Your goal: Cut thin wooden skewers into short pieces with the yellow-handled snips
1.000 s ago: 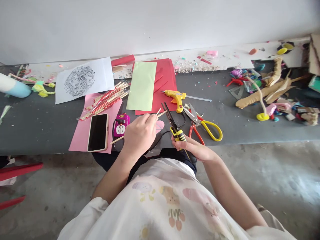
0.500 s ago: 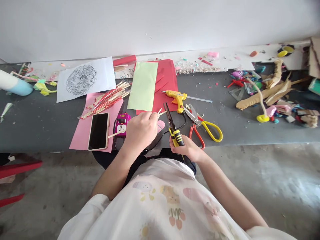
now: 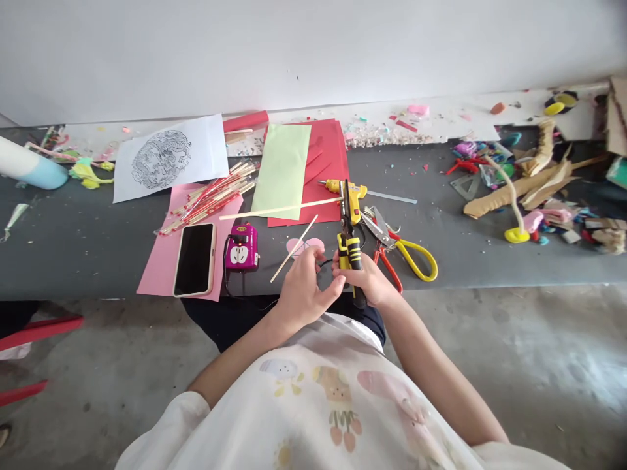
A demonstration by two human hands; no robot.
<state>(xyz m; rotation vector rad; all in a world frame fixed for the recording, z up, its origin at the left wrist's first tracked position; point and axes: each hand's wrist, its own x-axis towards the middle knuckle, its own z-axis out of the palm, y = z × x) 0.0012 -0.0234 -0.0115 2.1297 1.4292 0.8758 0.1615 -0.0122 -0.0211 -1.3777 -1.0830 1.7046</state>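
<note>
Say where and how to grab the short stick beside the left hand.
Probably pinch the near end of the short stick, coming from its left, thumb and finger across its width. It is thin and straight, slants away to the right, and crosses the pink paper shape; the left hand crowds its right.

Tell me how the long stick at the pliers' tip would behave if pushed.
Probably stiff: the stick runs nearly straight, without visible sag. Likely light and snappable, being so thin. It may pivot, as the pliers seem to meet it only near one end.
</note>
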